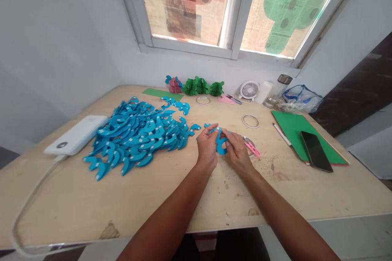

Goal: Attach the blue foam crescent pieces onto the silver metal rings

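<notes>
The left hand [207,146] and the right hand [236,149] meet at the middle of the surface [183,195], both pinching a blue paper cutout [219,143] held between their fingertips just above the wood. The left hand's fingers grip the cutout's far left end, and the right hand's fingers close on its right side.

Just right of the right hand lie pink scissors [252,149]. A little farther off sits a tape ring [250,121], and another ring [203,100] lies nearer the far edge.

To the left spreads a large pile of blue cutouts [137,134], and left of that rests a white power bank [76,135] with a cable trailing toward the near edge.

At the right lies a green sheet [290,128] with a black phone [316,151] on top and a pen [282,134] beside it.

Along the far edge stand green paper balls [202,86], a pink and blue paper ball [174,84], a small white fan [249,89], a jar [277,91] and a clear pouch [302,98].
</notes>
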